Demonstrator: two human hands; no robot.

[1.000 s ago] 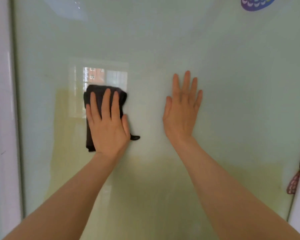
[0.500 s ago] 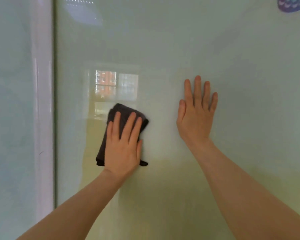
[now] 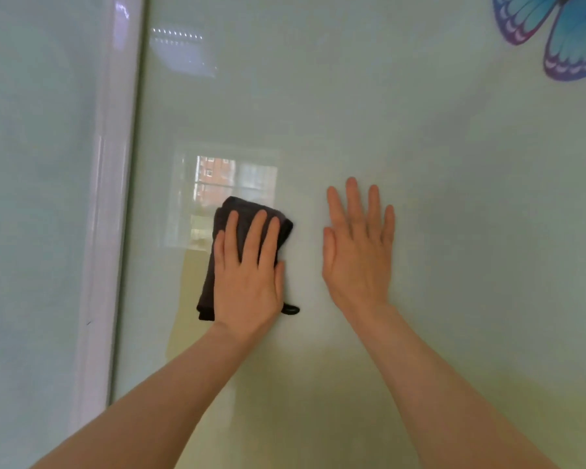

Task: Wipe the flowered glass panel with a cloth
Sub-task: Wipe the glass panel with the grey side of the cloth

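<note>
Glass panel point(image 3: 420, 147) with one butterfly print point(image 3: 562, 32), upper right of the frame. One dark cloth point(image 3: 237, 214), centre, is pressed flat under the left hand point(image 3: 249, 282). Right hand point(image 3: 359, 255) lies open-palmed, empty, beside it.

A white vertical frame post point(image 3: 110, 211) separates two pale green panes. A reflected window point(image 3: 232, 184) shows a red-brick building. Reflected ceiling light point(image 3: 181, 50) appears above.

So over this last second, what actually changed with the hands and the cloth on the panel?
The view swung right and up: the white frame sits further in and the butterfly print shows more fully. Relative to the reflected window, the left hand and dark cloth slid down. Nothing was grasped or released. The cloth stays pressed flat; the right hand stays spread on the glass panel.
</note>
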